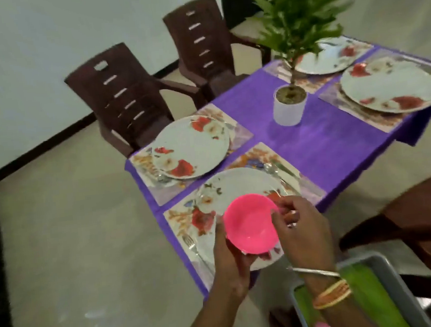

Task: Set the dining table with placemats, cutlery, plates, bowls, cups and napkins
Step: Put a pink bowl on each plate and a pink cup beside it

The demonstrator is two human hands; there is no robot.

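A pink plastic bowl [250,225] hangs just above the nearest floral plate [239,184]. My left hand [230,262] holds the bowl from below, fingers curled round its left side. My right hand [302,231] pinches the bowl's right rim. The plate lies on a floral placemat [180,223] with a fork [192,245] at its left and a spoon [271,169] at its far side. Three more floral plates on placemats lie at the left [190,147], far right [388,85] and back [327,56] of the purple table [323,139].
A potted plant in a white pot [288,106] stands mid-table. Two brown plastic chairs [126,98] [202,43] stand behind the table, another brown chair [425,216] at the right. A grey tray [388,273] with green cloth and something pink sits at bottom right.
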